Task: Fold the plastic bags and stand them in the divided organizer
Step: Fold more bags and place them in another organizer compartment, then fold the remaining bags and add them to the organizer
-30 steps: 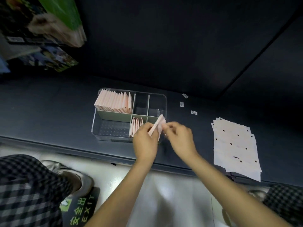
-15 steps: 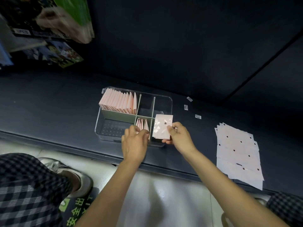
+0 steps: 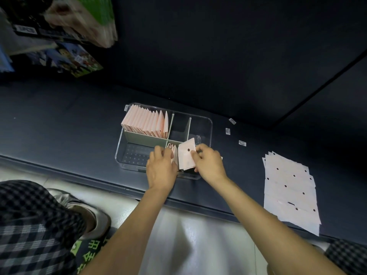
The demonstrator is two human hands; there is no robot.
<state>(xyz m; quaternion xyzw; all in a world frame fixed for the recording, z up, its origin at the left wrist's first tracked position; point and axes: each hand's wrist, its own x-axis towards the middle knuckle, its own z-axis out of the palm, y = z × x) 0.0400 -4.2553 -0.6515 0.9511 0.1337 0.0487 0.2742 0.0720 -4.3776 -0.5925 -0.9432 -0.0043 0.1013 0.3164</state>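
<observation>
A clear divided organizer (image 3: 209, 124) stands on the dark counter. Its back left compartment holds a row of several folded pink bags (image 3: 146, 123) standing on edge. A few more folded bags (image 3: 173, 150) stand in the front middle compartment. My right hand (image 3: 208, 163) pinches a folded pink bag (image 3: 185, 155) with a dark dot, held upright at that front compartment beside the standing ones. My left hand (image 3: 160, 167) rests against the standing bags, its fingers curled over their left side. A stack of flat unfolded bags (image 3: 290, 187) lies on the counter to the right.
Three small white labels (image 3: 228, 131) lie on the counter right of the organizer. Colourful boxes (image 3: 59, 36) hang at the upper left. The counter's front edge (image 3: 99, 183) runs below the organizer. Checked trousers and a shoe (image 3: 79, 211) are at the lower left.
My right hand has brought the folded bag from above the organizer's front edge down into the front compartment. My left hand let go of it and moved onto the standing bags.
</observation>
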